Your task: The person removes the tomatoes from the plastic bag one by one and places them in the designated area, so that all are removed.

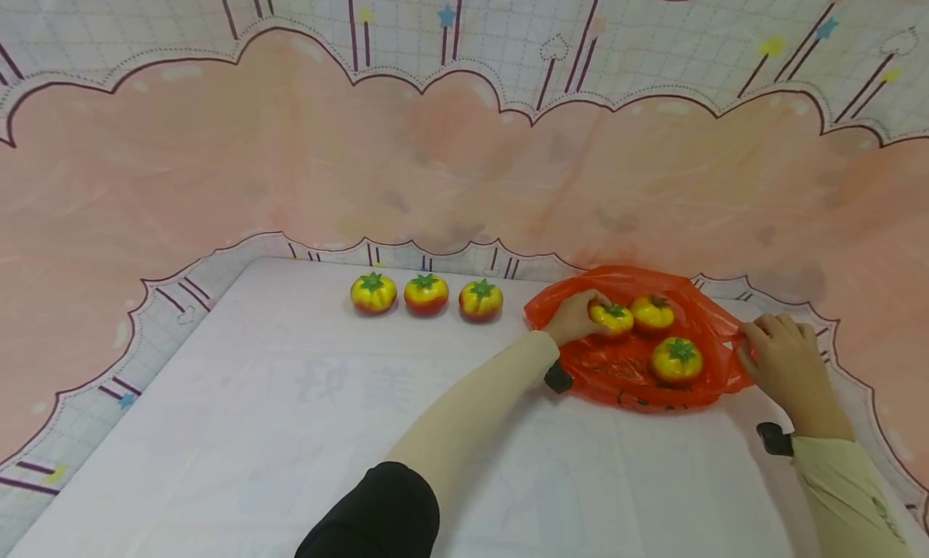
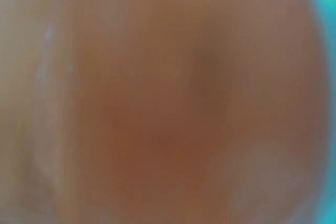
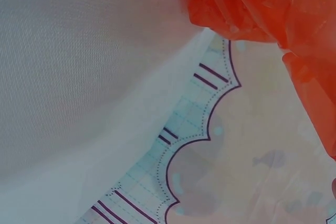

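Note:
In the head view my left hand (image 1: 575, 318) curls its fingers round a yellow-and-red toy tomato (image 1: 615, 322) with a green leafy top, over the open red plastic bag (image 1: 610, 368). Right beside it sits another tomato (image 1: 652, 314), and a third tomato (image 1: 677, 360) lies nearer the bag's front. At the bag's right side my right hand (image 1: 787, 364) pinches its edge. Folds of the red bag (image 3: 236, 3) fill the top right of the right wrist view. The left wrist view is a close brownish blur.
Left of the bag, three more tomatoes stand in a row: a left one (image 1: 373, 293), a middle one (image 1: 426, 294) and a right one (image 1: 481, 301). They rest on the white table (image 1: 290, 429) near its back edge. Behind hangs a patterned pink cloth (image 1: 435, 163).

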